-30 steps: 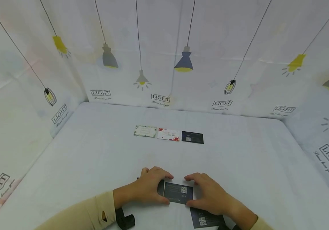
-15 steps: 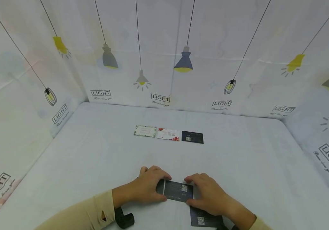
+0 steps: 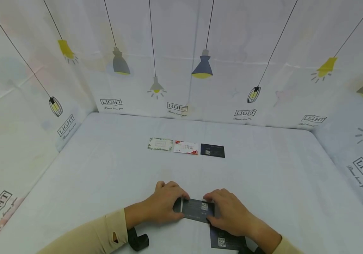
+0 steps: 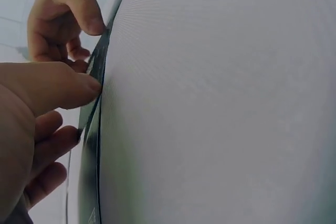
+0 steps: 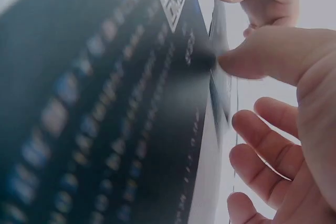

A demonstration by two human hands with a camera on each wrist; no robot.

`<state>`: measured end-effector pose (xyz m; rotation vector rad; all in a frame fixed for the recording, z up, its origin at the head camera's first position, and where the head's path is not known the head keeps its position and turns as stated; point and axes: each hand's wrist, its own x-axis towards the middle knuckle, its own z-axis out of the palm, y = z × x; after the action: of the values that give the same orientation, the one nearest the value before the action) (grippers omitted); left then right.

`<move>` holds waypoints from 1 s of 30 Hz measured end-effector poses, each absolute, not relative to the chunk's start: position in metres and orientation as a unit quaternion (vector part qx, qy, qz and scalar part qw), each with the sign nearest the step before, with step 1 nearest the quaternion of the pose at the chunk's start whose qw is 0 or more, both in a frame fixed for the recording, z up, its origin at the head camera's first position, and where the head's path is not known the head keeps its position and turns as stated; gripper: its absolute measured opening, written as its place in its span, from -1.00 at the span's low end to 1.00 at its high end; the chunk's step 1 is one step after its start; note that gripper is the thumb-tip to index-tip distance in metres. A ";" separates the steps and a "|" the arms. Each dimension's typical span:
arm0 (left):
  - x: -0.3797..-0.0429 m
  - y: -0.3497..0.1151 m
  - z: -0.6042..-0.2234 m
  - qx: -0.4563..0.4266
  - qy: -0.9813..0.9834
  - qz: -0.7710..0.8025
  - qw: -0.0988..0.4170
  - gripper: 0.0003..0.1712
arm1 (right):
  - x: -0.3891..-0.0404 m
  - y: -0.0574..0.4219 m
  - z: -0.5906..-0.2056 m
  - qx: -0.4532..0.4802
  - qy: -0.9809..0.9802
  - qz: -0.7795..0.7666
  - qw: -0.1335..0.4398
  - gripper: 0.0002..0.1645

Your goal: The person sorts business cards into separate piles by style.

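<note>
A dark business card point(image 3: 197, 210) with a QR code lies crosswise between the two hands at the front middle. My left hand point(image 3: 163, 203) pinches its left end, thumb on the near edge and fingertips on the far edge. The right end is pinched the same way by my right hand point(image 3: 230, 212). A second dark card point(image 3: 177, 205) shows partly under my left hand. Beneath my right hand and wrist lies another dark card point(image 3: 226, 240). In the left wrist view the held card point(image 4: 97, 66) stands at a slant, seen nearly edge-on, with both thumbs on it.
Farther back on the white table point(image 3: 111, 176) three cards lie in a row: one with a green leafy border point(image 3: 160, 144), one with red flowers point(image 3: 186, 147), one dark point(image 3: 212, 151). A lamp-printed cloth point(image 3: 232, 42) encloses the table's back and sides.
My left thumb and fingers have drawn together onto the card's left end. The card has shifted slightly away from the body. The back row of cards stays put.
</note>
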<state>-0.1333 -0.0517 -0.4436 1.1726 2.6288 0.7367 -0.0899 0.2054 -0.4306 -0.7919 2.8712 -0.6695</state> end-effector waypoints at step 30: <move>-0.141 -0.054 -0.434 0.362 0.851 0.373 0.073 -0.49 | -0.096 0.217 -0.426 -0.205 0.953 -0.225 0.012 -0.34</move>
<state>-0.1413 -0.0537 -0.4344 1.0872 2.5574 1.1190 -0.0960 0.2173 -0.4263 -0.6379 2.9699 -0.7022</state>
